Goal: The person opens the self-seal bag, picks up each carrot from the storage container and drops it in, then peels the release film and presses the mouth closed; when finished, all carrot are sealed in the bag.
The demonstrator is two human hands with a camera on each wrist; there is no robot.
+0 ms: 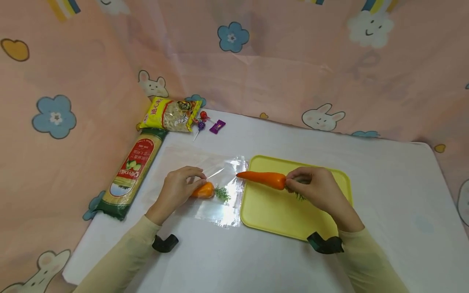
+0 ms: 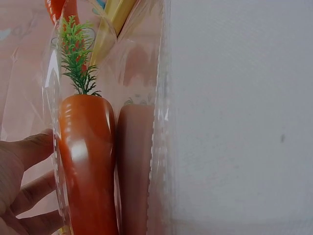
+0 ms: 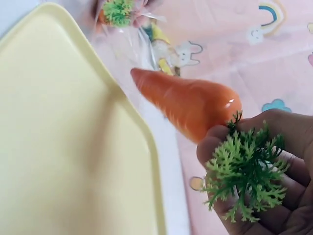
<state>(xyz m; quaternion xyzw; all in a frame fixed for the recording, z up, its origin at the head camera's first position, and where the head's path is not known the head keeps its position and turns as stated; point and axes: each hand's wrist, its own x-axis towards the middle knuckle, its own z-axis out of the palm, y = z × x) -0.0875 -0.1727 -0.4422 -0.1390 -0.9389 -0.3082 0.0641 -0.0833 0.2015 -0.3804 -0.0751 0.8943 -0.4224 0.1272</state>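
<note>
A toy carrot point(image 1: 203, 190) with a feathery green top lies in a clear plastic bag point(image 1: 223, 211). My left hand point(image 1: 178, 185) is over the bag beside that carrot, thumb and index finger bent at the film. In the left wrist view, its fingertips meet the bag's edge alongside the bagged carrot point(image 2: 90, 156). My right hand point(image 1: 316, 187) pinches a second orange carrot point(image 1: 265, 179) at its leafy end, above a yellow tray point(image 1: 256, 217). The tip of this carrot points left toward the bag's mouth. In the right wrist view, its green leaves point(image 3: 247, 174) hang in front of my fingers.
At the left lies a long pack of spaghetti point(image 1: 133, 171). Behind it is a yellow food packet point(image 1: 170, 114), with two lollipops point(image 1: 201, 125) and a purple wrapped candy point(image 1: 218, 126) nearby. Patterned pink cloth point(image 1: 264, 81) hangs around the white table point(image 1: 395, 191).
</note>
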